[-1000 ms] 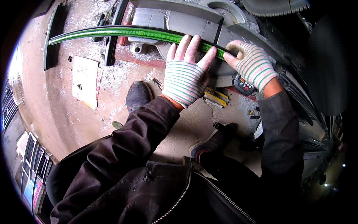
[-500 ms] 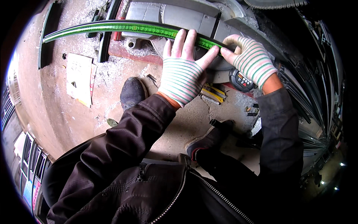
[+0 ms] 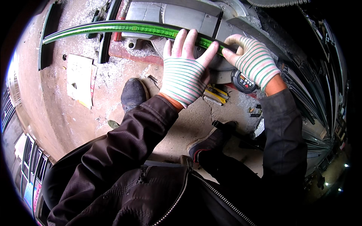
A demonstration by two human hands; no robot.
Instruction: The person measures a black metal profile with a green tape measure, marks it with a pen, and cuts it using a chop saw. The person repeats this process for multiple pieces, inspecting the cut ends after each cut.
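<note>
A green tape measure blade (image 3: 113,28) runs in a curve along a long black strip (image 3: 81,27) that lies across the machine base. My left hand (image 3: 183,69), in a white glove with green stripes, rests on the blade and strip with its fingers stretched and spread. My right hand (image 3: 253,56), in a matching glove, pinches the right part of the blade at the strip between thumb and forefinger. Just below it is the dark tape measure case (image 3: 243,80), partly hidden by the glove.
The grey metal machine base (image 3: 188,17) with its red edge stands in front of me. Yellow-handled cutters (image 3: 216,94) lie on the floor near a paper sheet (image 3: 79,80). Long dark profiles (image 3: 313,83) are stacked at the right. A toothed blade (image 3: 277,3) shows at the top.
The tape blade and its case have shifted slightly left. My left thumb has moved a little up and left; my right hand stays nearly in place.
</note>
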